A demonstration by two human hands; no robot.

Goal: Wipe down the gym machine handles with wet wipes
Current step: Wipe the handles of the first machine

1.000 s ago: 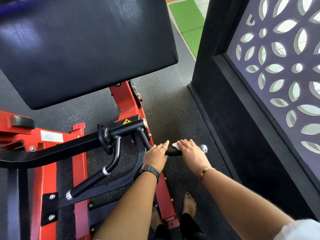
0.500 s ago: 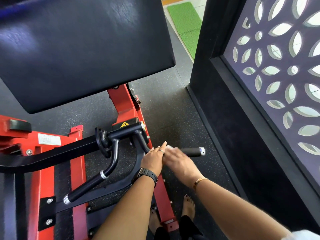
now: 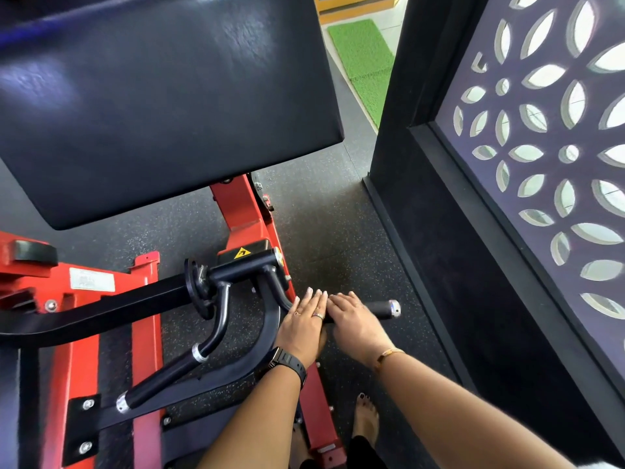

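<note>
My right hand (image 3: 355,324) lies over the black handle (image 3: 380,310), low in the frame and right of centre. My fingers drape across the bar, but I cannot tell whether they wrap fully round it. The wet wipe is hidden, presumably under this palm. My left hand (image 3: 304,323) touches the right one, fingers laid straight across the handle's inner part, steadying it. Past my right hand the bare handle runs to a chrome cap (image 3: 394,308). A second handle (image 3: 162,384) angles toward lower left. The red frame (image 3: 236,211) rises to a large black pad (image 3: 162,96) filling the upper left. A lattice screen (image 3: 541,147) fills the right side.

Risks, as I judge them: the unseen wipe may bunch or slip out, so I would rub with bare skin, and the strip under my left hand could stay uncleaned.

A second ago my right hand sat nearer the cap with white wipe showing. It has since slid inward against my left.
</note>
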